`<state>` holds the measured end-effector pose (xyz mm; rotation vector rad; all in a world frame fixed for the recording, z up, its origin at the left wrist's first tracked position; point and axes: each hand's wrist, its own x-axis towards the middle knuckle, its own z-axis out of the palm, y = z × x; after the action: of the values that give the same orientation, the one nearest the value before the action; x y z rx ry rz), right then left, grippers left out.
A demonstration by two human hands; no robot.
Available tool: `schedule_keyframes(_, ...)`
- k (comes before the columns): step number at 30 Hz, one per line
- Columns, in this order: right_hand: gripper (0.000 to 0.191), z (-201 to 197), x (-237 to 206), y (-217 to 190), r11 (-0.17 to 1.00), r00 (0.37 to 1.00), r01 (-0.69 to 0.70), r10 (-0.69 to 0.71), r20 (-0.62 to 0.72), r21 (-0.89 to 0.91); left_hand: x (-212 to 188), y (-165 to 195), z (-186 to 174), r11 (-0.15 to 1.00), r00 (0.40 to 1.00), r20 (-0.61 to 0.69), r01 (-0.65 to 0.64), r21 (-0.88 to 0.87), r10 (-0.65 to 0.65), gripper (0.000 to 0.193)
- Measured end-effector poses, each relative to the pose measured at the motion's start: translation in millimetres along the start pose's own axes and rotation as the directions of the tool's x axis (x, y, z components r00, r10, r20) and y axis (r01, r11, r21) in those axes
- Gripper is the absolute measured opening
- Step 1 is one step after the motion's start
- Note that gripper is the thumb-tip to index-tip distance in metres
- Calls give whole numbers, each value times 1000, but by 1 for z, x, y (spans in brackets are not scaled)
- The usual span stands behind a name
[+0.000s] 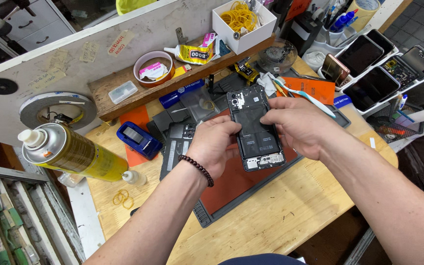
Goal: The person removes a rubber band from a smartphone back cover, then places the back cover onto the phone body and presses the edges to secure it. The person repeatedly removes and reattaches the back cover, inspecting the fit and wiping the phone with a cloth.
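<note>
Cluttered wooden counter, red mat. My left hand and right hand both pinch the opened phone; best to keep it level, pressing gently along the edges.

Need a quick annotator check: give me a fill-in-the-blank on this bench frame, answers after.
1. Both hands, left hand and right hand, hold an opened ____ with its back cover off.
2. The box at the top holds yellow ____.
3. The left wrist wears a dark beaded ____.
4. The spray can lies at the ____ side of the frame.

Answers: phone; rubber bands; bracelet; left
</note>
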<state>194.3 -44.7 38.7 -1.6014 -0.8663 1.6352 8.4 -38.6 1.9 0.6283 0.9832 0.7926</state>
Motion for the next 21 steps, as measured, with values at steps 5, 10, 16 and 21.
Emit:
schedule_keyframes(5, 21, 3, -3, 0, 999, 999, -22, 20, -41, -37, 1, 0, 5, 999, 996, -89, 22, 50, -18, 8)
schedule_keyframes(10, 20, 1, -3, 1, 999, 999, -30, 30, -43, -17, 1, 1, 7, 999, 996, -87, 26, 34, -23, 10)
schedule_keyframes(16, 18, 1, 1, 3, 999, 999, -30, 31, -31, 13, 3, -1, 8, 998, 989, -144, -9, 68, 18, 11)
schedule_keyframes(21, 20, 3, 1, 3, 1000, 999, -27, 28, -42, 10, 6, -3, 8, 996, 987, -155, -17, 90, 31, 11)
